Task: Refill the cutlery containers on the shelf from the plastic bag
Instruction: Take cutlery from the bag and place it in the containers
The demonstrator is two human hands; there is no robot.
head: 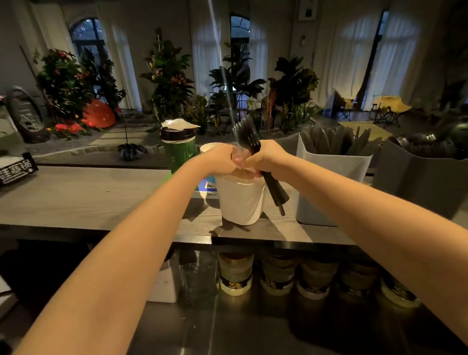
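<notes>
My right hand (270, 156) clamps forks (248, 137), left hand (220, 159) pinches plastic bag (241, 160), above white tub (241, 202); grey wood shelf (75, 201), plants (168, 70) behind.

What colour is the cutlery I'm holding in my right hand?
The cutlery is black; the head view shows it.

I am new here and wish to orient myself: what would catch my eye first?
The left hand and the right hand meet above the white container on the wooden shelf; the right hand grips a bundle of black cutlery. Right of it stand a pale grey container and a dark grey container, both holding black cutlery.
</notes>
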